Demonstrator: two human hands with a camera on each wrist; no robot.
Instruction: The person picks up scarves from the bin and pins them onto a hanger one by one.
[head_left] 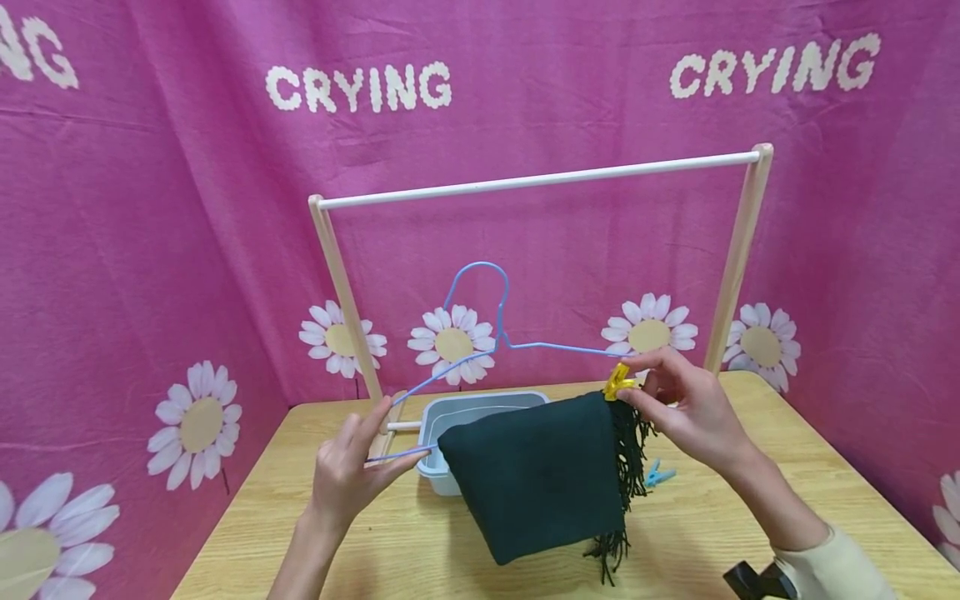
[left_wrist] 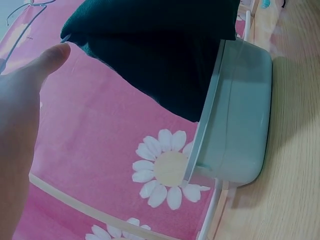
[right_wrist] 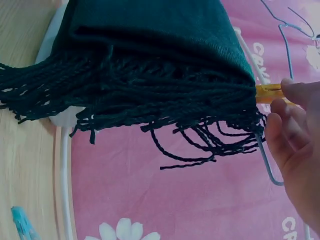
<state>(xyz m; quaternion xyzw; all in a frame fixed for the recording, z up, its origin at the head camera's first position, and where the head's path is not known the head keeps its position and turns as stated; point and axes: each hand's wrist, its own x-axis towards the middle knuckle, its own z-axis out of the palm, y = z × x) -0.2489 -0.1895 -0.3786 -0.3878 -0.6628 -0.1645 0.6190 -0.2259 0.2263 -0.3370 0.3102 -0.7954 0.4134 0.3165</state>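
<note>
Evidently, both hands are busy with a blue hanger (head_left: 501, 329) and the dark green fringed cloth (head_left: 536, 475) draped in folds over its lower bar. The left hand (head_left: 347, 467) grips the hanger's left end, forefinger at the sloping upper arm and thumb against the lower bar, just beside the cloth's left edge. The right hand (head_left: 686, 408) pinches a yellow clip (head_left: 617, 382) between thumb and forefinger at the upper right corner of the cloth, near the hanger's right end. The clip's nose meets the cloth there, though fingers and fringe crowd the spot, so I can't fairly say whether it has bitten onto the fabric. Dark tassels (head_left: 632, 450) dangle along the cloth's right side.

The cloth hangs above the wooden table (head_left: 405, 550), partly in front of a grey tub (head_left: 444, 482) in the head view. A light blue clip (head_left: 660, 475) lies on the table to the right of the cloth. Behind stands a rack with wooden posts and a white rail (head_left: 540, 178); the hanger's hook points up, below that rail and apart from it. A pink curtain (head_left: 555, 100) printed with daisies and white lettering surrounds the table, and a cream sleeve (head_left: 836, 567) covers the right forearm.
</note>
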